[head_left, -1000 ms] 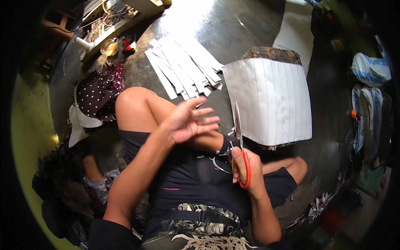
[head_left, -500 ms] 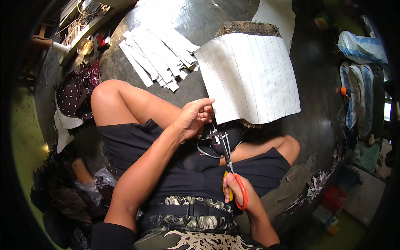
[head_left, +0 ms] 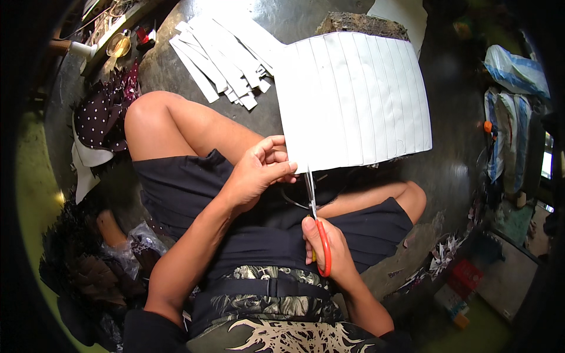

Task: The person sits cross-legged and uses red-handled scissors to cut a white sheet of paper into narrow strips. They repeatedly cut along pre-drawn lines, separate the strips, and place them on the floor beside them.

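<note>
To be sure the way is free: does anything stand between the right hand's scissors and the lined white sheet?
Nothing visible: the scissors in the right hand meet the near edge of the lined white sheet; the left hand grips its near-left corner.

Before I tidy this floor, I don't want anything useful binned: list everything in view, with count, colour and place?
Lined sheet: one, white, ahead
Scissors: one pair, red and yellow handles, blade tips at the sheet's near edge
Cut strips: several, white, ahead left
Rough block: one, brown, partly beneath the sheet
Plain piece: one, white, beyond the block
Dotted cloth: uncounted, dark with white dots, left
Clear plastic: uncounted, lower left
Bags: at least two, white and blue, far right
Scraps: many, mostly white, lower right
Dark rim: contents too unclear
Legs: two, folded, dark shorts
Left hand: one, pinching the sheet's near left corner
Right hand: one, gripping the scissors
</note>
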A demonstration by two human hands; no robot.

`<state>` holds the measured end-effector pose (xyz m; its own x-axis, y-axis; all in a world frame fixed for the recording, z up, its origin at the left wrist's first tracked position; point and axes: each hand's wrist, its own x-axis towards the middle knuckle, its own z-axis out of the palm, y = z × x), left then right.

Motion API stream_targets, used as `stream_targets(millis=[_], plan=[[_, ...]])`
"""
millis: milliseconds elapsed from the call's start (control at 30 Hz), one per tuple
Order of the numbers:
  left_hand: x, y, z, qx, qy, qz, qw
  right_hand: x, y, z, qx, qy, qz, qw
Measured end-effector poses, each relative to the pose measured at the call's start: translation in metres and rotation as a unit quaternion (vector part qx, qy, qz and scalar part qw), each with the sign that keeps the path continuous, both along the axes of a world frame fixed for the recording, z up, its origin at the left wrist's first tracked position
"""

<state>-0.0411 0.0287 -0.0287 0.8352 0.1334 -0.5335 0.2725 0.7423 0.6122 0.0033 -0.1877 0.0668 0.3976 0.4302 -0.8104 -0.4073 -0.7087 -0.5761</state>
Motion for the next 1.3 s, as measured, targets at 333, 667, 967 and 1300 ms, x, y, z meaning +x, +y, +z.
stream_targets(millis=[333,667,967,1300], plan=[[-0.01,-0.003,0.002,-0.041,-0.012,0.022,0.999,-0.009,0.008,0.0,-0.001,-0.051,-0.014,0.999],[-0.013,-0.001,0.003,-0.037,-0.002,0.025,0.999,-0.011,0.007,-0.003,-0.008,-0.057,-0.007,0.998],[-0.015,0.001,0.005,-0.047,0.001,0.023,0.999,-0.013,0.004,-0.007,-0.003,-0.079,-0.003,0.997],[-0.013,-0.001,0.007,-0.045,0.009,0.057,0.997,-0.014,0.005,-0.009,0.008,-0.089,-0.017,0.996]])
